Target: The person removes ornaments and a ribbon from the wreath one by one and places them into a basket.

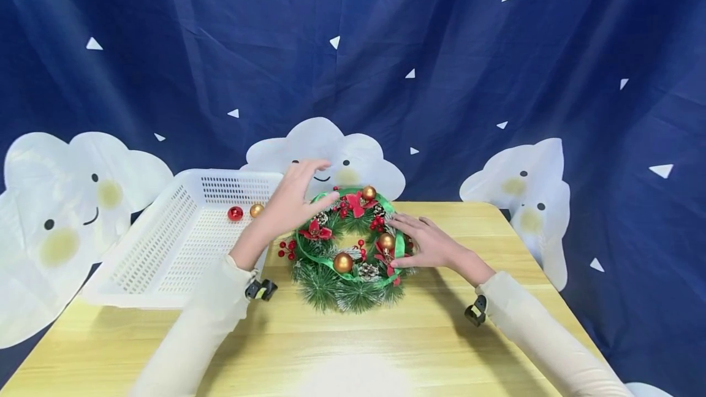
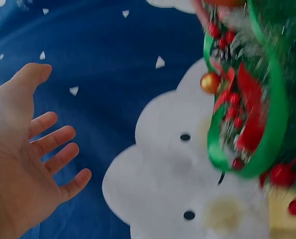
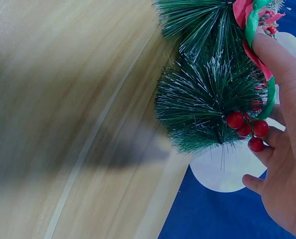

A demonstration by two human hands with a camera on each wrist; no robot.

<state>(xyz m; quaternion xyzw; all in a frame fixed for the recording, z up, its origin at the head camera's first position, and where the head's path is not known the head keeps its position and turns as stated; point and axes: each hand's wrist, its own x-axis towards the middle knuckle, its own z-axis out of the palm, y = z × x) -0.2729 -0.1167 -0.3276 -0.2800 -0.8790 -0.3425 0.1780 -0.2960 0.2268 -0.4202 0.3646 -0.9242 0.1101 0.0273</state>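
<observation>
A green Christmas wreath [image 1: 325, 290] lies on the table, trimmed with red flowers, berries, pinecones and gold balls. A green ribbon [image 2: 277, 114] loops around its top. My left hand [image 1: 289, 201] is raised over the wreath's left side, fingers spread and thumb pointing toward it; the left wrist view shows the palm bare. On the wreath's right side rests my right hand [image 1: 427, 244], its fingers lying loosely extended. In the right wrist view, the right thumb [image 3: 277, 57] touches the ribbon and a red petal, while the other fingertips are partly hidden behind berries [image 3: 247, 127].
A white perforated plastic basket [image 1: 99, 283] stands at the left of the wooden table [image 1: 342, 342]. Inside it lie a red ball [image 1: 235, 214] and a gold ball [image 1: 256, 210]. A blue curtain [image 1: 353, 60] with white clouds hangs behind the table.
</observation>
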